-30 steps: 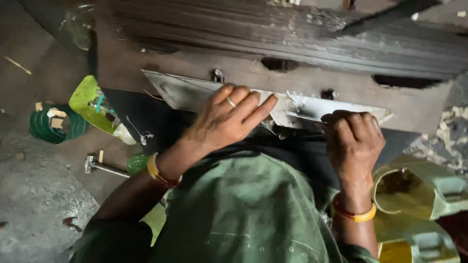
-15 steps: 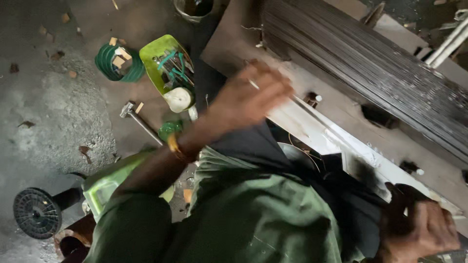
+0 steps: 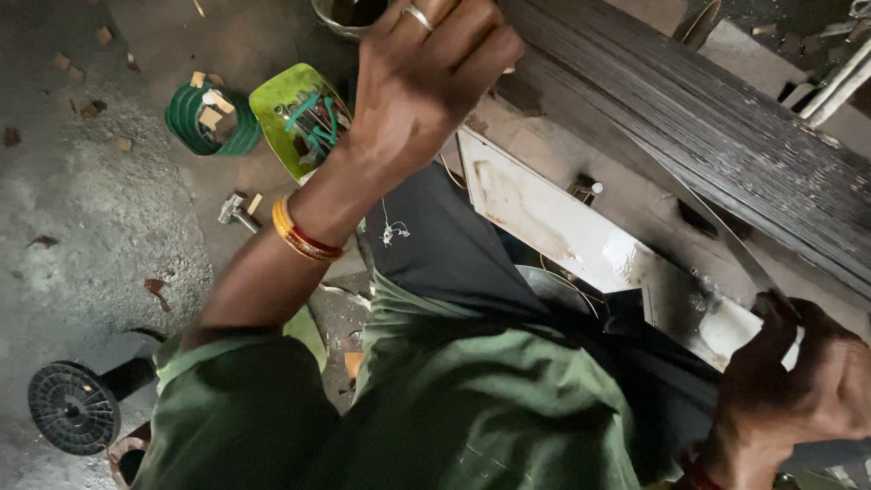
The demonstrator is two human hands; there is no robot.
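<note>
My left hand is raised at the top of the head view, seen from the back with its fingers curled; a ring and orange bangles show, and the palm is hidden. It hovers above the near end of a long white metal plate, close to a green tray. My right hand at the lower right is closed on the plate's other end, where a thin dark strip also runs down to it. Green and black cloth covers my lap below.
A stack of dark thin sheets lies behind the plate, with a bolt standing between them. On the grey floor are the green tray of wire pieces, a green wire coil, a hammer and a black spool.
My left hand has lifted off the white plate and risen toward the top of the view. My right hand stays at the plate's end. The view has swung and tilted.
</note>
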